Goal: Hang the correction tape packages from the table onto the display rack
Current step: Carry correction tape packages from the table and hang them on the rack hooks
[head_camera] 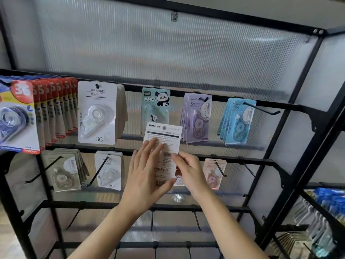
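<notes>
Correction tape package (162, 141), printed back toward the camera, held upright between both hands in front of the display rack (300, 109). The right hand (188, 171) pinches its right edge, thumb on the near face. The left hand (147, 176) lies flat against the card with fingers straight and thumb across the lower edge. The hands are close together, with only the card between them.

The card's top edge overlaps the lower part of a panda package (156, 104) hanging directly above the hands. A white package (97, 113) hangs up and left of the left hand, and purple packages (197, 118) up and right of the right hand. The card sits in the gap between them. A pink package (214, 173) hangs just right of the right hand, and a lower white package (110, 171) just left of the left hand. Black hooks (197, 220) jut forward below the wrists.

Behind everything stands a ribbed translucent panel (168, 53). A second rack with blue packs (328, 200) stands far right of the right arm.
</notes>
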### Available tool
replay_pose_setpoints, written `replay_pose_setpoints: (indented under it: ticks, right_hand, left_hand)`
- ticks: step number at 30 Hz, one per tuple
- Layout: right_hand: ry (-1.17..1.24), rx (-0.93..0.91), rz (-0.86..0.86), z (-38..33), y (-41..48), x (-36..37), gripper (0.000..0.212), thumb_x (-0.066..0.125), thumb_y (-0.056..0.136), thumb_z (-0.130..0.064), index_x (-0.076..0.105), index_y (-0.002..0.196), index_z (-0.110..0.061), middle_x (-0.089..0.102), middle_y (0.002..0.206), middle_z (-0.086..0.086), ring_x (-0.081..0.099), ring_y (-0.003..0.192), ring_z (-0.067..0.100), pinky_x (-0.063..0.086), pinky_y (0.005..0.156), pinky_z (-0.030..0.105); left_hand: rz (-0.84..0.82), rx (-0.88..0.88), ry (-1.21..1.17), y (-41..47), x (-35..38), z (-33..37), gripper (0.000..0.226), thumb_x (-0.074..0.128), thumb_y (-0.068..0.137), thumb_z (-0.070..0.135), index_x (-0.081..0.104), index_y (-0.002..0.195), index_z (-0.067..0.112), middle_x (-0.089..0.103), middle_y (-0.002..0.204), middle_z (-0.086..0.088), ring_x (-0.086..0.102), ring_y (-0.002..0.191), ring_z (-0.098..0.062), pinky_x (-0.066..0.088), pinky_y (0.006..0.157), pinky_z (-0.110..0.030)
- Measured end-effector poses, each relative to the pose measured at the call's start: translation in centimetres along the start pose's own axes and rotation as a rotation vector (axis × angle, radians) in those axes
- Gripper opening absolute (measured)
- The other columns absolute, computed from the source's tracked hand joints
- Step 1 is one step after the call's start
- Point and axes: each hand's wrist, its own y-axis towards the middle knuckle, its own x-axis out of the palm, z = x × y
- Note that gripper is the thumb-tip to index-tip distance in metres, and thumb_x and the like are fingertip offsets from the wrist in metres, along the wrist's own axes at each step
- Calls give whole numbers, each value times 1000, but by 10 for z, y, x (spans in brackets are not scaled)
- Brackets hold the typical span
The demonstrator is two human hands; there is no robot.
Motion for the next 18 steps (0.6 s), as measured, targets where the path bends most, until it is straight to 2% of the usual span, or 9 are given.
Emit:
replay_pose_setpoints:
  ticks: [2, 5, 7, 10, 12, 14, 15, 16, 18]
  right_hand:
    - [16, 1, 46, -1, -2, -2, 33, 49, 96, -3, 71, 86, -26, 74, 87, -1, 65, 79, 9, 52, 71, 24]
    - [17, -7, 80, -2, -3, -3, 28, 53, 94, -4, 70, 87, -25, 74, 85, -5, 66, 79, 7, 52, 68, 20]
    - [41, -10, 64, -5, -5, -2, 23, 54, 94, -5, 70, 91, -22, 74, 87, -7, 67, 83, 6, 51, 69, 17]
    - [73, 1, 67, -6, -6, -4, 16, 53, 94, -14, 69, 95, -20, 74, 90, -7, 67, 89, 6, 51, 74, 20]
    - [75, 16, 94, -5, -6, -8, 16, 53, 94, -20, 67, 101, -22, 73, 94, -7, 67, 93, 7, 52, 78, 26]
    - [68, 38, 114, -3, -5, -13, 16, 53, 94, -19, 64, 104, -25, 70, 97, -9, 65, 91, -2, 52, 73, 16]
    - [69, 55, 119, -2, -5, -15, 16, 54, 94, -20, 63, 105, -26, 68, 99, -11, 63, 91, -6, 50, 72, 11]
    - [73, 80, 119, -2, -5, -17, 17, 57, 91, -24, 61, 107, -28, 66, 102, -11, 62, 94, -6, 49, 74, 10]
    - [84, 148, 89, 0, -5, -19, 36, 62, 78, -39, 59, 112, -29, 65, 112, -7, 61, 106, 3, 51, 88, 20]
  left_hand:
    - [-18, -88, -4, -4, 2, 3, 89, 52, 73, 62, 26, 145, 18, 19, 156, -6, 10, 144, -18, 19, 115, -52]
    - [-59, -241, -7, -10, 9, 10, 102, 62, 68, 64, 11, 149, 26, 5, 158, -3, 4, 145, -16, 16, 117, -43]
    - [-68, -320, -51, -12, 13, 14, 104, 71, 70, 50, 6, 148, 30, 2, 158, -2, 3, 144, -14, 17, 116, -38]
    - [-38, -350, -320, -10, 14, 17, 99, 77, 74, 23, 8, 145, 32, 12, 155, -2, 3, 144, -8, 14, 116, -30]
    - [-61, -432, -581, -7, 10, 18, 91, 77, 77, 16, 18, 143, 32, 26, 151, 2, 22, 141, -6, 27, 115, -34]
    - [-107, -508, -838, -6, 4, 18, 80, 75, 74, 25, 29, 138, 38, 41, 140, 12, 44, 123, 6, 44, 100, -22]
    - [-140, -515, -925, -5, 1, 17, 79, 73, 69, 31, 33, 137, 39, 47, 135, 14, 49, 118, 8, 45, 96, -20]
    - [-183, -503, -996, -5, -1, 15, 81, 69, 66, 37, 35, 139, 36, 51, 133, 14, 50, 118, 3, 44, 99, -24]
    - [-256, -455, -1141, -5, -2, 10, 80, 63, 68, 41, 39, 141, 23, 58, 125, 8, 54, 116, -9, 40, 103, -36]
